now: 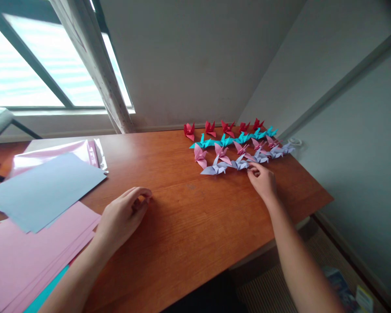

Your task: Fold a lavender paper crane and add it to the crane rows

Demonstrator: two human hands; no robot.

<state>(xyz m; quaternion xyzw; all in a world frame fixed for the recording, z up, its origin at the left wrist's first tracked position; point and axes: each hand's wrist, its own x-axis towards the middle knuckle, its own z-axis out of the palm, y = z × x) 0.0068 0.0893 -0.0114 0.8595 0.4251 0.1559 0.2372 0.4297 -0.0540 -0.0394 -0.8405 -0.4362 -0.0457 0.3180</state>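
Observation:
Rows of folded paper cranes stand at the far right of the wooden table [182, 226]: red ones [210, 128] at the back, then teal [224, 141], pink [200, 155] and lavender [215, 168] in front. My right hand [263, 179] reaches to the lavender row, fingertips pinched at a lavender crane [240, 164]. My left hand [125, 214] rests on the bare table in the middle, fingers curled loosely with nothing visible in them.
Loose sheets lie at the left: a light blue sheet [45, 189] over pink sheets [22, 256], a teal edge beneath, and a shiny plastic sleeve [68, 152] behind. A window [35, 65] is at the back left. Walls close in behind and to the right.

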